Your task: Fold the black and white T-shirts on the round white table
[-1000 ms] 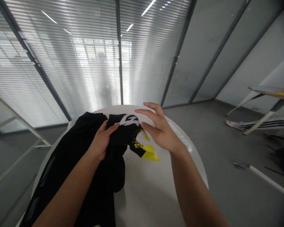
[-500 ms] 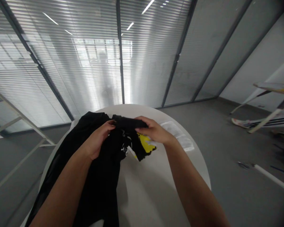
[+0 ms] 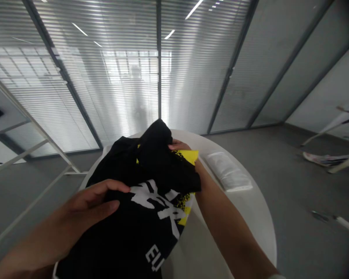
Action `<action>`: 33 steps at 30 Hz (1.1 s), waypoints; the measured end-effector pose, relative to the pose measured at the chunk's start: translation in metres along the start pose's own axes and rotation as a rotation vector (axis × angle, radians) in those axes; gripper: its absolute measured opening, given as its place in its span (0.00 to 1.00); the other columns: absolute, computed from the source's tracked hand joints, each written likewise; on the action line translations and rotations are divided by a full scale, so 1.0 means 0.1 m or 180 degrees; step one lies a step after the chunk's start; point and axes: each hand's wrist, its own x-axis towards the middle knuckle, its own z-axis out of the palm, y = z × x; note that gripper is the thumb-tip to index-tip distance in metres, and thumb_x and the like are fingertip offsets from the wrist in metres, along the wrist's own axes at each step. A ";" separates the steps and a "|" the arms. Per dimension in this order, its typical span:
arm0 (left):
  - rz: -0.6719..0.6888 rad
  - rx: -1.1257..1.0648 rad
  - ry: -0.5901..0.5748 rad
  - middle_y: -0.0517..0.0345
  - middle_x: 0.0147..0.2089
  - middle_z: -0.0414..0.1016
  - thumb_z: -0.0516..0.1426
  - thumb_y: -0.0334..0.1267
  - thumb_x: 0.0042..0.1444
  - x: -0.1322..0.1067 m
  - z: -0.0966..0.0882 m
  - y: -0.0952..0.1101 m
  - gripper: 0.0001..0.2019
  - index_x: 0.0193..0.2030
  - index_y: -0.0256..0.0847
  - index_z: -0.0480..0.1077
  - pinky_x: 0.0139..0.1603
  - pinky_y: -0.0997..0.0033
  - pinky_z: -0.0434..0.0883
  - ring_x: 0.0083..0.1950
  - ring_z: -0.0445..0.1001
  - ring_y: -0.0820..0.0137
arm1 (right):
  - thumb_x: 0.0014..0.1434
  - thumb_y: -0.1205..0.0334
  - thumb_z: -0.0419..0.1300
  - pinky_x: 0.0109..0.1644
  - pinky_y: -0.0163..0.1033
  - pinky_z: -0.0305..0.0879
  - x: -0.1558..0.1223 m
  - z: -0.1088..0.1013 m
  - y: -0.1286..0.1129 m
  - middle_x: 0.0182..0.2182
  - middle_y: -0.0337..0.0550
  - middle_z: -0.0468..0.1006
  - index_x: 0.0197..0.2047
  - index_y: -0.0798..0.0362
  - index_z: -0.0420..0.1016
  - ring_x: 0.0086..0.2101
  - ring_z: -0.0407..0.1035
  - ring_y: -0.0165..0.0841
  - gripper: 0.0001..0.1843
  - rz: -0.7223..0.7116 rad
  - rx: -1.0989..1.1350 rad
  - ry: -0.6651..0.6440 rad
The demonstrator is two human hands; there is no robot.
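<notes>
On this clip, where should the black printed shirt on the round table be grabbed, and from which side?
Take the black printed shirt by the bunched fold at its top, from above: that fold stands up in a peak that fingers can close round, while the lettered front lies flatter under the left hand. The right hand is at the far edge.

A round white table (image 3: 258,228) stands on a grey floor (image 3: 282,178). A black T-shirt (image 3: 151,236) with white lettering and yellow print lies bunched over the table's near left part, hanging past its edge. Just right of it, near the far rim, lies a flat white packet (image 3: 227,171), wrapped in clear plastic. Out on the floor to the right lies a white rod (image 3: 347,225).
</notes>
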 end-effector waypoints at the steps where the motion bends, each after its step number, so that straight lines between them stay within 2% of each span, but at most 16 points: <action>1: 0.0002 0.0042 0.0236 0.53 0.44 0.80 0.63 0.48 0.49 -0.01 -0.06 -0.01 0.22 0.52 0.51 0.73 0.37 0.60 0.76 0.40 0.79 0.57 | 0.40 0.61 0.70 0.41 0.45 0.72 0.19 0.10 0.06 0.29 0.40 0.78 0.39 0.50 0.75 0.36 0.74 0.42 0.20 -0.0011 0.0060 0.0135; 3: 0.0068 0.0397 0.0803 0.54 0.44 0.80 0.62 0.51 0.48 0.08 -0.18 -0.03 0.25 0.54 0.50 0.72 0.38 0.59 0.76 0.39 0.78 0.57 | 0.48 0.56 0.65 0.37 0.44 0.72 0.53 0.28 0.22 0.27 0.39 0.75 0.39 0.48 0.73 0.35 0.73 0.40 0.14 0.0033 0.0200 0.0555; 5: 0.0202 0.1029 0.1308 0.54 0.44 0.79 0.61 0.52 0.48 0.27 -0.32 -0.13 0.26 0.54 0.48 0.72 0.42 0.58 0.75 0.40 0.78 0.57 | 0.51 0.58 0.61 0.37 0.43 0.72 0.77 0.40 0.39 0.24 0.37 0.71 0.38 0.47 0.69 0.33 0.72 0.37 0.10 0.0083 0.0302 0.0840; 6: 0.0269 0.1340 0.1366 0.53 0.46 0.79 0.59 0.50 0.50 0.39 -0.39 -0.22 0.25 0.54 0.46 0.72 0.47 0.57 0.73 0.43 0.77 0.57 | 0.52 0.60 0.59 0.37 0.41 0.72 0.84 0.43 0.47 0.23 0.36 0.69 0.37 0.47 0.67 0.31 0.71 0.34 0.08 0.0107 0.0352 0.0983; 9: 0.0464 0.2403 0.1228 0.48 0.52 0.75 0.53 0.42 0.53 0.73 -0.55 -0.57 0.21 0.51 0.39 0.73 0.61 0.57 0.64 0.54 0.73 0.57 | 0.52 0.65 0.55 0.35 0.38 0.71 0.81 0.37 0.70 0.23 0.34 0.67 0.35 0.48 0.62 0.27 0.68 0.29 0.06 0.0179 0.0443 0.1230; 12: 0.0390 0.3170 0.1075 0.46 0.51 0.73 0.49 0.37 0.55 0.89 -0.61 -0.86 0.23 0.56 0.38 0.70 0.62 0.57 0.62 0.54 0.72 0.58 | 0.48 0.66 0.55 0.31 0.34 0.68 0.58 0.16 0.81 0.25 0.35 0.70 0.34 0.49 0.64 0.25 0.67 0.27 0.08 0.0236 0.0397 0.1259; 14: 0.0281 0.3494 0.0991 0.45 0.51 0.72 0.48 0.37 0.56 0.91 -0.58 -0.89 0.24 0.59 0.40 0.68 0.60 0.57 0.63 0.52 0.73 0.58 | 0.47 0.65 0.55 0.28 0.32 0.65 0.40 0.00 0.78 0.26 0.35 0.71 0.34 0.50 0.66 0.25 0.66 0.27 0.08 0.0222 0.0316 0.1253; 16: 0.0106 0.3825 0.1084 0.43 0.52 0.70 0.47 0.41 0.58 0.89 -0.50 -0.81 0.24 0.60 0.42 0.67 0.57 0.53 0.65 0.52 0.73 0.55 | 0.46 0.64 0.56 0.27 0.32 0.63 0.23 -0.16 0.69 0.26 0.35 0.72 0.34 0.50 0.67 0.24 0.66 0.26 0.09 0.0168 0.0246 0.1243; 19: -0.0059 0.4301 0.1544 0.36 0.57 0.65 0.46 0.50 0.59 0.89 -0.32 -0.57 0.26 0.58 0.41 0.68 0.52 0.46 0.66 0.57 0.68 0.44 | 0.44 0.63 0.58 0.28 0.32 0.62 0.01 -0.41 0.47 0.28 0.37 0.74 0.32 0.51 0.69 0.25 0.67 0.27 0.08 -0.0001 -0.0152 0.1186; 21: 0.0002 0.4423 0.1784 0.33 0.58 0.64 0.46 0.53 0.58 0.95 -0.18 -0.42 0.28 0.58 0.40 0.68 0.50 0.44 0.66 0.58 0.65 0.40 | 0.46 0.61 0.59 0.30 0.34 0.64 -0.11 -0.61 0.30 0.30 0.39 0.76 0.33 0.52 0.71 0.27 0.68 0.29 0.08 -0.0110 -0.0969 0.1179; 22: 0.0065 0.4415 0.1779 0.33 0.58 0.64 0.46 0.54 0.58 1.00 -0.10 -0.35 0.28 0.58 0.40 0.68 0.50 0.44 0.66 0.58 0.66 0.40 | 0.47 0.60 0.59 0.32 0.36 0.65 -0.17 -0.72 0.22 0.31 0.41 0.76 0.34 0.52 0.71 0.28 0.69 0.30 0.09 -0.0112 -0.1490 0.1203; 25: 0.0227 0.4222 0.1257 0.36 0.53 0.71 0.45 0.54 0.59 1.26 0.14 -0.19 0.27 0.56 0.41 0.69 0.49 0.43 0.65 0.54 0.70 0.43 | 0.52 0.58 0.60 0.44 0.42 0.65 -0.36 -1.08 0.04 0.37 0.47 0.78 0.39 0.52 0.73 0.38 0.71 0.36 0.11 0.0013 -0.3236 0.1382; 27: 0.0310 0.4031 0.0779 0.36 0.48 0.75 0.46 0.52 0.59 1.50 0.32 -0.12 0.24 0.51 0.39 0.71 0.50 0.45 0.65 0.51 0.73 0.46 | 0.54 0.56 0.61 0.52 0.46 0.62 -0.49 -1.29 -0.02 0.47 0.53 0.75 0.46 0.53 0.73 0.48 0.69 0.41 0.17 0.0325 -0.4263 0.1713; 30: 0.0504 0.3721 0.0705 0.37 0.49 0.76 0.49 0.46 0.59 1.86 0.65 -0.09 0.19 0.47 0.37 0.73 0.52 0.53 0.66 0.52 0.74 0.52 | 0.54 0.52 0.62 0.56 0.57 0.57 -0.65 -1.52 0.00 0.59 0.61 0.64 0.59 0.53 0.65 0.57 0.61 0.49 0.31 0.1093 -0.4940 0.2444; 32: 0.0597 0.3611 0.0743 0.40 0.48 0.77 0.47 0.43 0.61 2.03 0.86 -0.16 0.18 0.49 0.38 0.72 0.51 0.58 0.66 0.51 0.75 0.56 | 0.53 0.51 0.63 0.56 0.62 0.55 -0.71 -1.61 0.04 0.61 0.63 0.59 0.63 0.51 0.60 0.59 0.58 0.53 0.37 0.1449 -0.5072 0.2660; 33: 0.0652 0.3545 0.0762 0.41 0.47 0.78 0.47 0.42 0.61 2.09 0.95 -0.22 0.18 0.50 0.38 0.72 0.50 0.59 0.67 0.49 0.75 0.58 | 0.53 0.53 0.63 0.56 0.63 0.54 -0.72 -1.64 0.05 0.61 0.62 0.59 0.63 0.50 0.60 0.60 0.57 0.53 0.36 0.1509 -0.5130 0.2707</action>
